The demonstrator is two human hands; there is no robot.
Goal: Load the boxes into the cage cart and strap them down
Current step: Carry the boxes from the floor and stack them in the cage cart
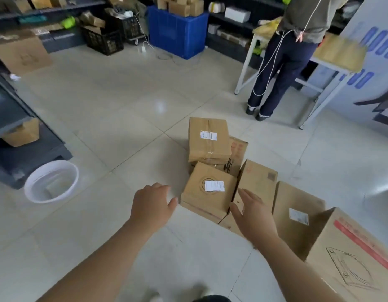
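Two hands are spread wide and hold nothing. Our left hand (152, 203) is just beside the left side of a small box (207, 190) with a white label, and our right hand (252, 214) is at its right side. That box sits mid-floor (123, 127) among other brown boxes. A taped box (208, 140) lies on another. By the floor's far edge, a blue crate (178, 29) holds little boxes. A white tub (51, 182) stands by the left edge.
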